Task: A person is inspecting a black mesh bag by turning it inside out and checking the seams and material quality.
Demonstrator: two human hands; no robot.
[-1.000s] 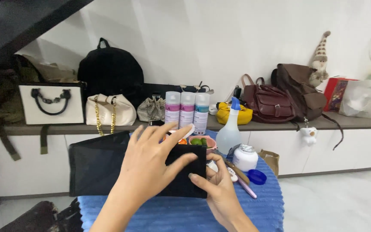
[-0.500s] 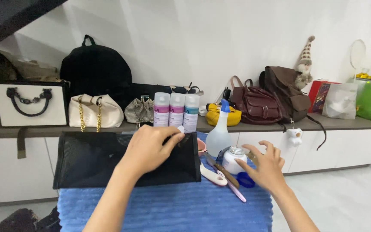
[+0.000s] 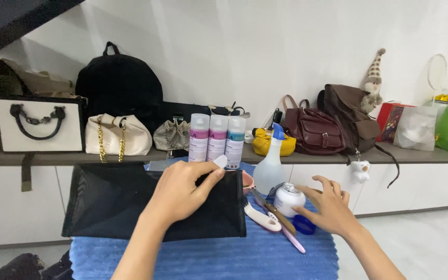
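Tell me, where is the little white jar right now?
In the head view, the small white jar stands on the blue towel right of centre, at the right hand's fingertips, with the spray bottle behind it and the blue lid in front.

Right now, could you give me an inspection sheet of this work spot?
Surface: blue ribbed mat.
Job's things: flat black bag; small white jar with blue lid beside it.
Clutter: brushes, spray bottle, three spray cans.
Hands: left hand rests on the black bag; right hand open, at the jar.
Cables: nothing seen.
Surroundings: shelf with handbags, backpacks, a stuffed toy.
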